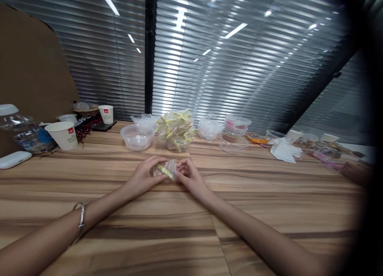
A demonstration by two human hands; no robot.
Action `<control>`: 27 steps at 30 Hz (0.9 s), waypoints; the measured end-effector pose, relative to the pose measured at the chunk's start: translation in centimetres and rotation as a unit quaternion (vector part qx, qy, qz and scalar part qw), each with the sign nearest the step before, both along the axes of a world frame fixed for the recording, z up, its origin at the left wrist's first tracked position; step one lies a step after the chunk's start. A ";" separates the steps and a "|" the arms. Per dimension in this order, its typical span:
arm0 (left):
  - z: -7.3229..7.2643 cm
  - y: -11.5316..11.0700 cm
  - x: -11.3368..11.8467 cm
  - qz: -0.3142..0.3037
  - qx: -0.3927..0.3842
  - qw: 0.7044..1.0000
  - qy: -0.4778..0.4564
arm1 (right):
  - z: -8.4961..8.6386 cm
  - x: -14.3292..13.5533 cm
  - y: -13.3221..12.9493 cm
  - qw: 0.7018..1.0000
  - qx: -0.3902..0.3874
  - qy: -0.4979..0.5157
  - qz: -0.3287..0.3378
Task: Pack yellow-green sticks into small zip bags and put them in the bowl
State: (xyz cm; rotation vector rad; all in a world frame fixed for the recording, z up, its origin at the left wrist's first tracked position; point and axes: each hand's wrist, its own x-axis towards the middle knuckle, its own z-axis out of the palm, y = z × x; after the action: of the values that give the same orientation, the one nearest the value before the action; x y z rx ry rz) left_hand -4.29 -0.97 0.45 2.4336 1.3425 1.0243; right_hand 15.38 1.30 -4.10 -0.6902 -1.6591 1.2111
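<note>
Between my two hands, just above or on the wooden table [125, 224], is a small clear plastic bag [172, 166] with a yellow-green strip [164, 171] inside. My left hand [149, 173] curves round the bag's left end, thumb in front and fingers behind. At the bag's right end, the thumb and fingers of my right hand [188, 174] pinch the plastic. Behind my hands stands a clear container heaped with similar yellow-green wrapped pieces [176, 128]. Left of that heap is a clear round plastic bowl [137, 138].
Paper cups [63, 135], a big clear bottle [28, 132] and a white case [14, 159] stand at the left. Stacked clear tubs [236, 126], an orange packet [257, 138] and white tissue [285, 150] are at the right. Another person's hand [354, 173] shows far right.
</note>
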 end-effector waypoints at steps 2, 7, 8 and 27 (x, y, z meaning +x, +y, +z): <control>-0.1 0.0 -0.1 -0.005 0.011 1.000 0.001 | 0.0 0.0 0.0 0.998 0.046 -0.035 0.004; 0.2 -0.2 -0.1 -0.013 0.034 0.999 0.001 | 0.8 0.2 0.1 0.991 0.081 -0.102 0.017; 0.2 -0.3 -0.1 -0.015 0.040 0.999 0.003 | 1.1 0.3 0.0 0.990 0.085 -0.109 0.031; 0.1 -0.2 -0.1 0.039 0.078 0.996 0.030 | 1.4 1.4 0.1 0.986 -0.105 0.045 0.121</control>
State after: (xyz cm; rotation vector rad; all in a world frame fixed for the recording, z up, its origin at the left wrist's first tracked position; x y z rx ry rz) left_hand -4.35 -1.17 0.52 2.5603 1.4372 1.1226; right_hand 16.81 1.44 -2.68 -0.5629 -1.5878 1.5841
